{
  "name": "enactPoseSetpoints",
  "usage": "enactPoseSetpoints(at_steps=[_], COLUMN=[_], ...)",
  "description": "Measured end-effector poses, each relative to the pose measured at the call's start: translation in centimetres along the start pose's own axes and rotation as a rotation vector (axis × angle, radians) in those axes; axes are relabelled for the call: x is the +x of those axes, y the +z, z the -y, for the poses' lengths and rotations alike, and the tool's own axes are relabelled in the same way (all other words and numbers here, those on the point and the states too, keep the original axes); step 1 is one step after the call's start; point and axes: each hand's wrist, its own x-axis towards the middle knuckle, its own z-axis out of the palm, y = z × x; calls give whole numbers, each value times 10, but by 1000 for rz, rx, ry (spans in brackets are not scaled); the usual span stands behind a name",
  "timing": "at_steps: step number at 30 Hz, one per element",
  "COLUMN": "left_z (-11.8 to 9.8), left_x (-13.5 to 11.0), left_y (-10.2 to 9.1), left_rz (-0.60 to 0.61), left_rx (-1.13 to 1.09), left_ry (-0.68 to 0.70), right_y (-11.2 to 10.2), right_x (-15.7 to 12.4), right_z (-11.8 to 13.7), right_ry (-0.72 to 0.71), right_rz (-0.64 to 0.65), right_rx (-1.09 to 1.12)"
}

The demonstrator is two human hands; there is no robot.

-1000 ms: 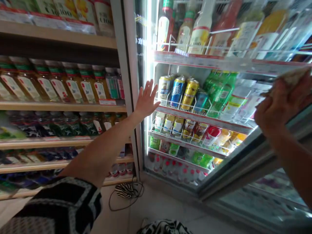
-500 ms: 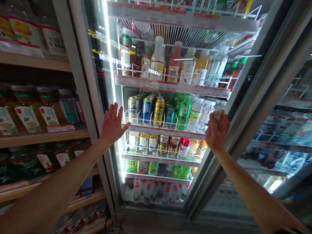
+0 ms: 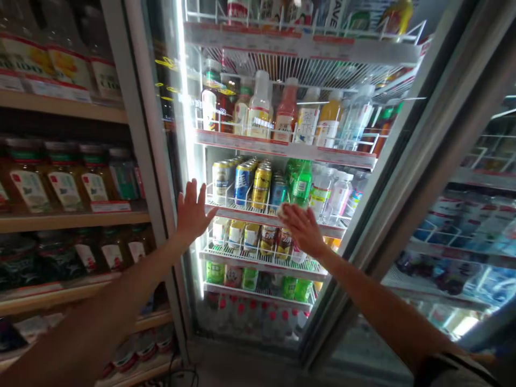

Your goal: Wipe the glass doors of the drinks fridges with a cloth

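Note:
My left hand [image 3: 193,210] is spread flat against the left side of the glass door [image 3: 226,328] of a lit drinks cooler, with nothing in it. In front of the middle of the same glass is my right hand [image 3: 301,230], stretched leftward with a small pale cloth [image 3: 283,210] under its fingers. The cloth is mostly covered by the hand. Behind the glass, near my right hand, are a green bottle [image 3: 301,183] and a gold can [image 3: 262,186]; a blue can [image 3: 242,184] stands farther left.
On the left is a wooden shelf [image 3: 80,221] with several juice bottles. A metal door frame [image 3: 397,215] runs down the right side, with another stocked cooler beyond it. A dark cable [image 3: 183,371] lies on the floor below.
My right hand has swept left and slightly down across the glass with the cloth, from the door's right side to its middle. My left hand stays against the door. The view has shifted slightly.

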Motion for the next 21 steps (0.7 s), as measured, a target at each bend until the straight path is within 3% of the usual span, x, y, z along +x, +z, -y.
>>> enactPoseSetpoints(at_steps=[2,3,6,8,12,14,18,21], left_z=[-7,-9,-15,-17,-19,-17,-8,3], left_x=[-3,-4,-5,-5,-7,-7,-11,-11], left_y=[1,1,-1,-3,-4,-2,4,7], left_rz=[5,3,-8,-8,-11,-23,-84,-83], left_rx=[25,36,62,72,86,93,106,111], left_ry=[-30,-39,-55,-64,-66,-49,21,223], right_y=[2,0,-4,-2,13,18,17,25], right_x=[4,11,39,49,51,57,78,78], right_z=[6,4,-9,-6,26,36,46,71], right_ry=[-120,-116,75,122,-106,-108,149,124], right_rz=[45,33,-40,-47,29,29,-60,-56], right_rx=[38,41,36,61,149,144,46,20])
